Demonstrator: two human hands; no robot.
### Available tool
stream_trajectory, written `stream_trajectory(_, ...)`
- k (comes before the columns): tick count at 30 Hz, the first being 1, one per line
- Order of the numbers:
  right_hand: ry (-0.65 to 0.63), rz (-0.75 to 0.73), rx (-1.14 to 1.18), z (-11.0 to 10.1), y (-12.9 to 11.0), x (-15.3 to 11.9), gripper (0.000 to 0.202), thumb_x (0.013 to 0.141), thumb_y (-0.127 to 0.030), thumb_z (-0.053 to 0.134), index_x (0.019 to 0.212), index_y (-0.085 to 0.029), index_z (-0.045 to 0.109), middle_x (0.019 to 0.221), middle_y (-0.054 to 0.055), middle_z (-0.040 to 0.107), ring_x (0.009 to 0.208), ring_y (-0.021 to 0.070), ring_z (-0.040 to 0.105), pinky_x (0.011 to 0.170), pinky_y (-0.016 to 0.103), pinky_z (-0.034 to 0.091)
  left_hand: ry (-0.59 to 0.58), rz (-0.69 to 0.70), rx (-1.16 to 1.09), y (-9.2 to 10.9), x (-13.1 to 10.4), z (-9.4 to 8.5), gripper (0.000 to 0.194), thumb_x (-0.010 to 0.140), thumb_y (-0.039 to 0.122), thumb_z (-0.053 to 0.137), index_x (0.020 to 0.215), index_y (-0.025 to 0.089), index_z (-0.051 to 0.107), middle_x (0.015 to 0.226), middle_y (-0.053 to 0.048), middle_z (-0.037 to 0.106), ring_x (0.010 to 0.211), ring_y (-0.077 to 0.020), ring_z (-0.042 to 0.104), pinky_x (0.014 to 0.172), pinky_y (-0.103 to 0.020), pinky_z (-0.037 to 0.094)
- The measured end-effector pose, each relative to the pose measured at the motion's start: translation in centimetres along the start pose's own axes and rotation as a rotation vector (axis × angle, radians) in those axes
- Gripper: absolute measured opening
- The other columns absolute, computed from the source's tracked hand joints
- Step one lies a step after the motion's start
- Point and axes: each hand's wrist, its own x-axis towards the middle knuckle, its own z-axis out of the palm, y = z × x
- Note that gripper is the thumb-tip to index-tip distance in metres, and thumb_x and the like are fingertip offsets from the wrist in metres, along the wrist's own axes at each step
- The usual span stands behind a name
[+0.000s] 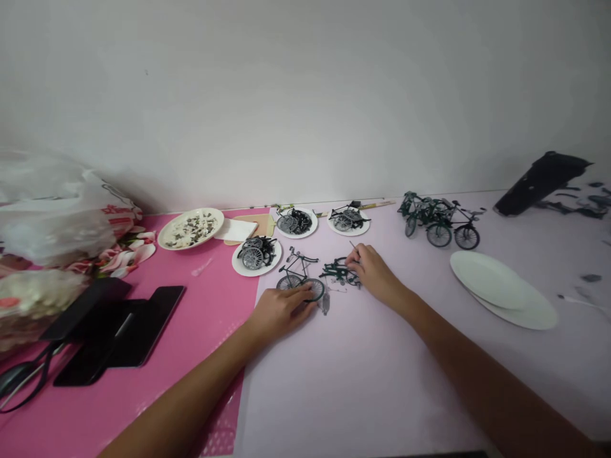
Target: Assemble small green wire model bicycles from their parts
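Note:
A small dark model bicycle [298, 270] stands in the middle of the table, its wheels to the left and right. My left hand [284, 310] has its fingers closed at the right wheel's lower edge. Just right of it, dark green bicycle parts [338, 271] lie on the pale sheet. Above their right end my right hand [365, 264] pinches a thin, short stick-like piece [352, 245]. A small grey part [326, 303] lies by my left fingertips.
Three small plates [235, 268] hold black wheels and parts. Finished-looking model bicycles [439, 222] stand at the right, behind stacked white plates [534, 308]. A seed dish [163, 240], black phones [165, 312] and plastic bags [52, 222] are left; a black object [541, 181] is far right.

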Motion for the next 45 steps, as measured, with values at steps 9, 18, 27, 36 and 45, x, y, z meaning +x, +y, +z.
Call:
stream_trajectory(9, 0.035, 0.006, 0.082, 1.0, 0.1, -0.2, 0.031, 0.088, -0.021, 0.062, 0.083, -0.028, 0.032, 0.096, 0.007, 0.070, 0.094, 0.0293, 0.066, 0.079, 0.043, 0.052, 0.015, 0.008, -0.043, 0.1, -0.1, 0.2, 0.018, 0.102, 0.028, 0.062, 0.106, 0.020, 0.077, 0.120, -0.005, 0.080, 0.088, -0.0176, 0.082, 0.067, -0.025, 0.064)
stream_trajectory(18, 0.364, 0.085, 0.207, 1.6, 0.3, -0.4, 0.038, 0.092, -0.042, 0.068, 0.085, -0.029, 0.034, 0.090, 0.003, 0.073, 0.087, 0.0247, 0.069, 0.080, 0.040, 0.052, 0.058, 0.000, -0.200, 0.2, -0.5, 0.7, 0.015, 0.102, 0.023, 0.062, 0.104, 0.021, 0.076, 0.114, -0.001, 0.082, 0.094, -0.0129, 0.080, 0.075, -0.020, 0.063)
stream_trajectory(27, 0.550, 0.227, 0.353, 1.5, 1.7, -0.2, 0.043, 0.082, -0.046, 0.074, 0.089, -0.029, 0.035, 0.085, 0.002, 0.073, 0.089, 0.0266, 0.073, 0.079, 0.041, 0.051, 0.038, 0.210, -0.061, 1.7, -0.6, 1.5, 0.017, 0.101, 0.026, 0.059, 0.097, 0.016, 0.072, 0.090, -0.005, 0.079, 0.063, -0.0096, 0.069, 0.053, -0.022, 0.049)
stream_trajectory(36, 0.606, 0.215, 0.262, 1.3, 1.0, -0.2, 0.040, 0.083, -0.042, 0.071, 0.089, -0.029, 0.034, 0.081, 0.003, 0.072, 0.083, 0.0269, 0.072, 0.076, 0.042, 0.050, -0.048, 0.370, -0.072, 2.3, 0.6, 2.9, 0.028, 0.102, 0.027, 0.052, 0.084, 0.016, 0.069, 0.068, -0.001, 0.061, 0.048, -0.0086, 0.048, 0.043, -0.025, 0.031)
stream_trajectory(45, 0.589, 0.177, 0.427, 0.7, 1.8, -0.4, 0.052, 0.077, -0.036, 0.079, 0.095, -0.031, 0.031, 0.076, -0.004, 0.062, 0.078, 0.0252, 0.068, 0.080, 0.044, 0.051, -0.022, 0.197, -0.199, 1.9, 0.5, 2.8, 0.028, 0.102, 0.029, 0.049, 0.093, 0.017, 0.073, 0.070, -0.002, 0.068, 0.057, -0.0112, 0.061, 0.045, -0.024, 0.039)
